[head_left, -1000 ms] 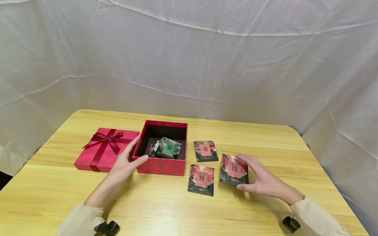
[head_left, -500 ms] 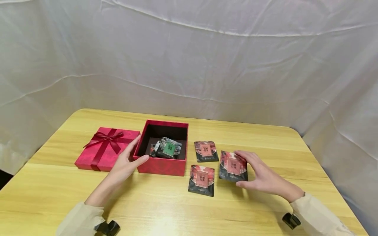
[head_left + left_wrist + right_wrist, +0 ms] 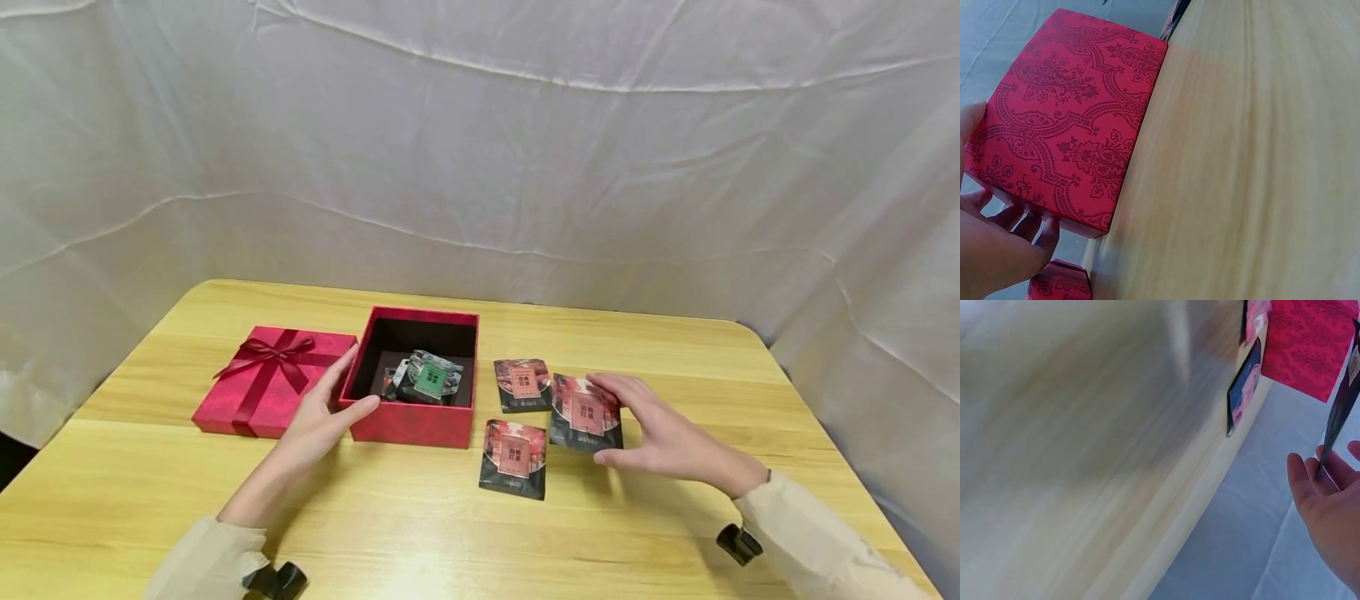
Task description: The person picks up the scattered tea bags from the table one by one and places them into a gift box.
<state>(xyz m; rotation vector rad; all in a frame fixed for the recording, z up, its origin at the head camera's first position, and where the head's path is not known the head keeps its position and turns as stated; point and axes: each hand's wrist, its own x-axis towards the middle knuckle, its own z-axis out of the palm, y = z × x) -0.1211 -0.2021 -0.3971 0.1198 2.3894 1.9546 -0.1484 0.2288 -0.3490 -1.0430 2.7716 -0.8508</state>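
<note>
My right hand [image 3: 660, 437] holds a black and red tea sachet [image 3: 586, 414] by its right side, above the table. In the right wrist view this sachet [image 3: 1342, 394] appears nearly edge-on, against the fingers. My left hand [image 3: 318, 417] grips the near left corner of a red patterned gift box [image 3: 411, 424]; in the left wrist view the thumb is at the rim and the fingers lie along the side wall [image 3: 1054, 215]. Inside the box lie a green-labelled sachet [image 3: 431, 379] and others partly hidden under it. Two red-labelled sachets, one far [image 3: 522, 384] and one near [image 3: 513, 458], lie flat right of the box.
The red box lid [image 3: 273, 382] with a ribbon bow lies left of the box, close beside it. Everything stands on a wooden table [image 3: 420, 533] with a pale fabric curtain [image 3: 480, 167] behind and around it.
My right hand has moved slightly left and away from me with the sachet, which is now close to the far loose sachet. The left hand stays at the box.
</note>
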